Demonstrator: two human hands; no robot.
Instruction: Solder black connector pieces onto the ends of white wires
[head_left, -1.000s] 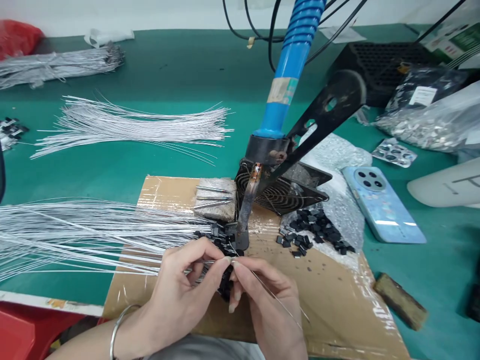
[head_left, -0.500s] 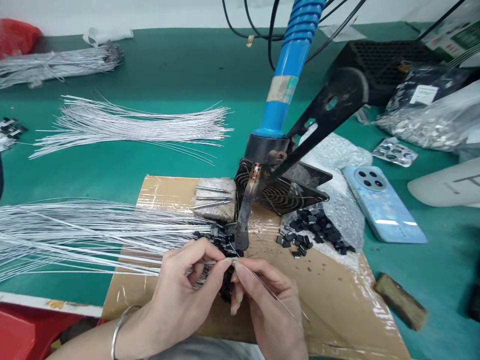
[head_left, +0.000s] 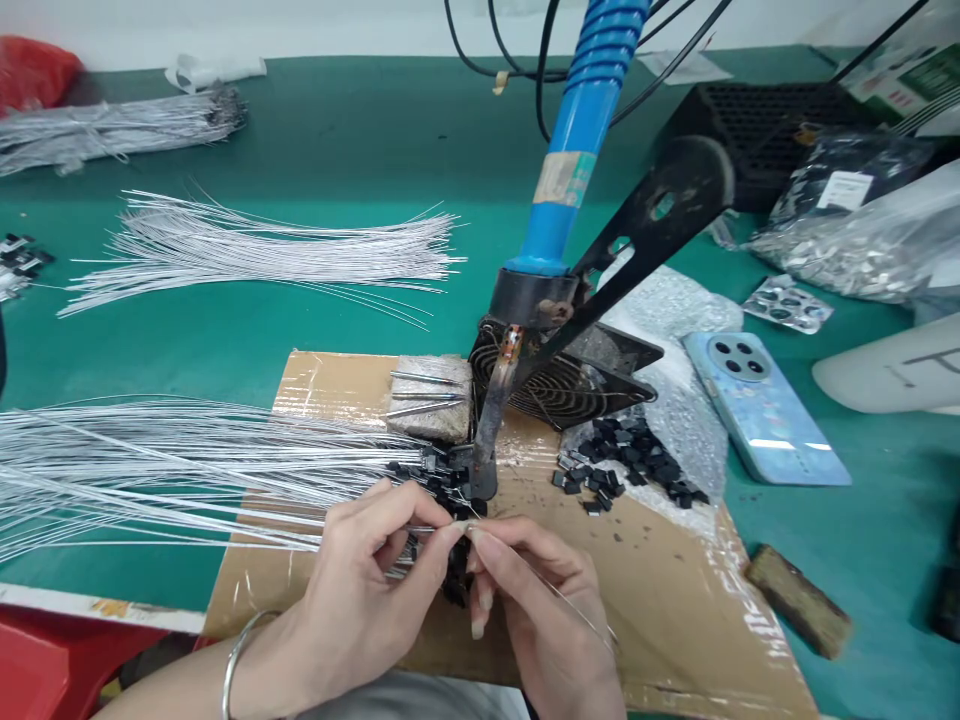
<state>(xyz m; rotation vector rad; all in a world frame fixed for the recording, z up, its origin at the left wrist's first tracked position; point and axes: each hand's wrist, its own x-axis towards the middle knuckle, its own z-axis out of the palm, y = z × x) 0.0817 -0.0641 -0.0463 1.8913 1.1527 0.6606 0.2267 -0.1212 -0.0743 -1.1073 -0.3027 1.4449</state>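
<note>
My left hand [head_left: 375,595] is closed in a pinch, thumb and forefinger on a thin wire end, most of it hidden by the fingers. Fingertip to fingertip with it, my right hand [head_left: 551,610] pinches a thin silvery wire [head_left: 574,606] that trails back across the palm to the lower right. Just above the fingertips is the bent metal end of a blue-handled soldering iron [head_left: 555,210], held in a black bracket [head_left: 660,220]. Under and behind the hands, long white wires [head_left: 187,445] run to a cluster of small black pieces [head_left: 456,575].
Cardboard [head_left: 660,620] lies beneath the work on a green table [head_left: 390,130]. A fan [head_left: 570,385] and a pale block [head_left: 429,400] stand behind the hands. Loose black pieces [head_left: 637,460], a blue phone [head_left: 772,410] and a brown bar [head_left: 799,600] lie rightward. Another wire bundle [head_left: 277,250] is farther back.
My right hand has shifted slightly down and to the right, its fingers a little lower. The left hand's pinch has barely moved.
</note>
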